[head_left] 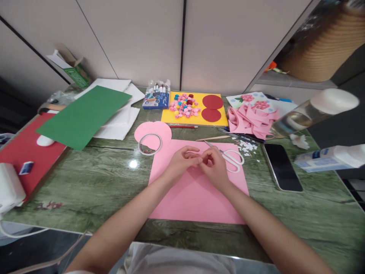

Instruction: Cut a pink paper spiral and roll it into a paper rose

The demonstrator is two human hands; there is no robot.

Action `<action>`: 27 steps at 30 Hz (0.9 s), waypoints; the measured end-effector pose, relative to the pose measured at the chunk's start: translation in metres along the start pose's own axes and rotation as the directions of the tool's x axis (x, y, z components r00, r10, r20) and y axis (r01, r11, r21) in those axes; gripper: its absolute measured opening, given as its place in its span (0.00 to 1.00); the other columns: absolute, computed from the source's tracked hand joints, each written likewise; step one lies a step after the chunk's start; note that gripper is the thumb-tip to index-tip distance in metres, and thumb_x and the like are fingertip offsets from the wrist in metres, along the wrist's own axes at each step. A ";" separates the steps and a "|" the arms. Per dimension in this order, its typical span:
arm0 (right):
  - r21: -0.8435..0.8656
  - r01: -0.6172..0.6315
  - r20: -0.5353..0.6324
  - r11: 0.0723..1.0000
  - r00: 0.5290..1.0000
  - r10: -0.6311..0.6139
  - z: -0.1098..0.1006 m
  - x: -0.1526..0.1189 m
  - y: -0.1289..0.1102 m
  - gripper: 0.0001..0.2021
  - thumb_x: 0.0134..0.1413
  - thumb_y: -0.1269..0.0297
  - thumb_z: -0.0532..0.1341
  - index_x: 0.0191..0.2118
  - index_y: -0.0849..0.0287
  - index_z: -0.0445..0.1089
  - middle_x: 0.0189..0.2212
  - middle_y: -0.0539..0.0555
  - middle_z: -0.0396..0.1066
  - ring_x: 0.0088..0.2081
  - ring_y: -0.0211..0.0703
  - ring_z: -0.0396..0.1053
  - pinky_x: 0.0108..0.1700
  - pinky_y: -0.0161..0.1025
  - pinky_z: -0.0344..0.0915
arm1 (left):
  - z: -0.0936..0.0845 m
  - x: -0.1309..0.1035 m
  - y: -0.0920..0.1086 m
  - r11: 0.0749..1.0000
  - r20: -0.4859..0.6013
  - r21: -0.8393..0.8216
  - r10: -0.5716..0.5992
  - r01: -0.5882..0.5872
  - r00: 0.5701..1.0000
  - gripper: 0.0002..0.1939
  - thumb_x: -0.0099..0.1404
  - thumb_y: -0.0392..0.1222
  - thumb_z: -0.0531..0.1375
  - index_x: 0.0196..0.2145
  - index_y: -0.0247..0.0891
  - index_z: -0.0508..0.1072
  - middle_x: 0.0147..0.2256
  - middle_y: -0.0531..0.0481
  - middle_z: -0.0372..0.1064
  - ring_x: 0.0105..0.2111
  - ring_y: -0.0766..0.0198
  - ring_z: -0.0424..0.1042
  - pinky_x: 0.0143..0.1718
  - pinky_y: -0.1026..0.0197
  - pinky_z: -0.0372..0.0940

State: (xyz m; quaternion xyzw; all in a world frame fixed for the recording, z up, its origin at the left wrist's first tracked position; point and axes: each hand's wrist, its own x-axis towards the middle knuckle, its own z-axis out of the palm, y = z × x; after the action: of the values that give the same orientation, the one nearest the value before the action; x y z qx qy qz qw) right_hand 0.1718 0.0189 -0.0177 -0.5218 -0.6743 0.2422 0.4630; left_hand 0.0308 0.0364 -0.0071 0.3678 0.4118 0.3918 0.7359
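Over the upper part of a pink sheet (196, 198), my left hand (184, 160) and my right hand (213, 164) meet at the fingertips. Both are pinched closed, and whatever they hold is too small or hidden to name. White-handled scissors (234, 161) lie right beside my right hand, partly on the sheet. Left of my left hand, a roll of tape (149, 136) rests partly on pink paper circles (164, 131). Behind the hands, colourful small balls (185, 106) and two dark red circles (212, 102) lie on a yellow sheet (168, 116).
A green sheet (85, 114) overlaps white papers and a red board (31, 152) at left. Pink scraps (251, 120), a phone (282, 167), a leaning clear bottle (305, 114) and a white bottle (327, 158) are at right. A marker box (156, 99) stands behind.
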 end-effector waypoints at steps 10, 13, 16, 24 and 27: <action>0.012 0.072 0.118 0.997 0.990 -0.073 -0.003 -0.003 -0.001 0.08 0.54 0.67 0.59 0.40 0.51 0.70 0.29 0.49 0.61 0.29 0.38 0.62 0.31 0.39 0.64 | -0.008 -0.002 0.016 0.992 0.038 0.121 -0.033 0.028 0.999 0.18 0.48 0.33 0.63 0.39 0.37 0.67 0.27 0.53 0.70 0.27 0.69 0.69 0.32 0.65 0.61; 0.006 0.089 0.145 0.996 0.985 -0.089 -0.002 -0.003 0.001 0.11 0.55 0.68 0.57 0.43 0.50 0.70 0.29 0.50 0.62 0.31 0.39 0.63 0.32 0.40 0.64 | -0.006 -0.004 0.018 0.984 0.018 0.174 -0.032 0.029 0.999 0.18 0.49 0.35 0.63 0.40 0.38 0.67 0.28 0.53 0.69 0.28 0.69 0.69 0.30 0.66 0.60; -0.005 0.081 0.090 0.997 0.993 -0.080 -0.002 -0.003 0.002 0.10 0.55 0.69 0.57 0.41 0.51 0.70 0.28 0.50 0.61 0.30 0.39 0.62 0.31 0.39 0.64 | -0.004 -0.004 0.018 0.989 0.012 0.148 -0.027 0.025 1.000 0.19 0.49 0.38 0.64 0.40 0.37 0.67 0.28 0.52 0.70 0.27 0.69 0.68 0.31 0.65 0.61; 0.019 0.020 0.018 1.000 1.000 -0.020 -0.001 -0.001 0.001 0.04 0.50 0.70 0.60 0.28 0.56 0.64 0.25 0.47 0.59 0.27 0.37 0.59 0.27 0.35 0.59 | -0.002 -0.002 0.008 0.998 0.039 0.062 0.013 -0.015 0.999 0.17 0.50 0.36 0.65 0.38 0.35 0.68 0.30 0.50 0.71 0.30 0.68 0.70 0.36 0.64 0.62; 0.040 -0.008 0.027 0.999 1.000 0.007 0.000 -0.001 0.000 0.07 0.50 0.69 0.60 0.26 0.56 0.60 0.25 0.46 0.59 0.26 0.36 0.59 0.26 0.35 0.58 | -0.001 -0.002 0.006 0.998 0.041 0.057 -0.007 0.005 0.999 0.17 0.50 0.36 0.65 0.38 0.35 0.68 0.29 0.51 0.71 0.30 0.69 0.70 0.36 0.64 0.62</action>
State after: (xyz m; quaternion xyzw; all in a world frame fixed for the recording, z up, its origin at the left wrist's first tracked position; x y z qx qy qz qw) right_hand 0.1720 0.0182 -0.0181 -0.5116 -0.6735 0.2644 0.4633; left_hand 0.0276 0.0369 -0.0019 0.3954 0.4089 0.3701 0.7345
